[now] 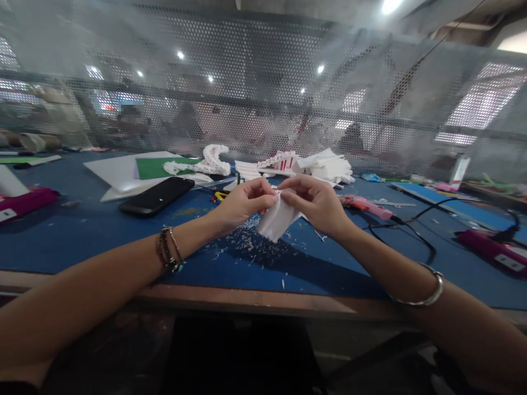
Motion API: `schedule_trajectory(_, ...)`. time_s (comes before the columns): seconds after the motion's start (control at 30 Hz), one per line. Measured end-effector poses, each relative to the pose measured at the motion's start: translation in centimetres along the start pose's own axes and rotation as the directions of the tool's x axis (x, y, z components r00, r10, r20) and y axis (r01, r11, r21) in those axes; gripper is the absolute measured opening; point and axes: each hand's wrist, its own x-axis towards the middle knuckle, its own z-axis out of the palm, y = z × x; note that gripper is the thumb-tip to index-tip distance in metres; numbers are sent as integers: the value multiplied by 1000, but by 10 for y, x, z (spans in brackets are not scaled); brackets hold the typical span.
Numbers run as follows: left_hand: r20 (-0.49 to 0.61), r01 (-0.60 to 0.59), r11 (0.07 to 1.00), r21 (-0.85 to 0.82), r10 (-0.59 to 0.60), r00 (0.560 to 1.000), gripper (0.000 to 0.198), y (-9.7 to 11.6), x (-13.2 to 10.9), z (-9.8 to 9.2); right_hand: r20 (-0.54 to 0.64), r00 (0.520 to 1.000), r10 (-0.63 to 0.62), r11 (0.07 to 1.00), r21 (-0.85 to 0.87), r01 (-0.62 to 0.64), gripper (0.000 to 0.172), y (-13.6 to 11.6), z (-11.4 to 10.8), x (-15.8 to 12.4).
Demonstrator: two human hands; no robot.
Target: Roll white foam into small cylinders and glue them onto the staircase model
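Note:
A small piece of white paper (275, 220) hangs between my two hands above the blue table. My left hand (247, 202) pinches its upper edge between thumb and fingers. On the other side, my right hand (317, 203) grips the same top edge, its fingertips close to the left ones. The paper's lower part droops freely and looks creased. Behind my hands lie a stack of white paper strips (329, 166) and a white piece with red stripes (284, 163). Small white scraps (255, 241) are scattered on the table below.
A black phone (158, 196) lies left, before green paper (154, 168) and a white curved form (216, 159). A pink glue gun (368, 207) with a black cable lies right. Purple power strips (494, 249) sit at both sides. Perforated metal mesh (263, 82) stands behind the table.

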Motion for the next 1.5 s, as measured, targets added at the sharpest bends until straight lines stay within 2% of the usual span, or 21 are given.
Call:
schedule_trajectory(0.27,23,4,999,-36,-3,1000,14,-2,-1,-1,56,997,45,998,50,-48,5,-2,0,-1)
schedule_trajectory(0.53,21,-35,997,70,34,999,17,1,-1,2,90,993,69,991,105,-79,5,-3,1,-3)
schedule_trajectory(0.8,-35,-84,989,118,89,995,16,1,-1,3,59,997,41,987,156,-50,8,-2,3,-3)
schedule_trajectory(1.17,-37,-167,961,221,180,983,16,-1,-1,2,36,999,14,979,204,-21,12,1,4,-4)
schedule_trajectory(1.5,-33,-140,984,114,145,989,14,4,-1,2,43,999,32,966,256,-42,8,-2,4,-2)
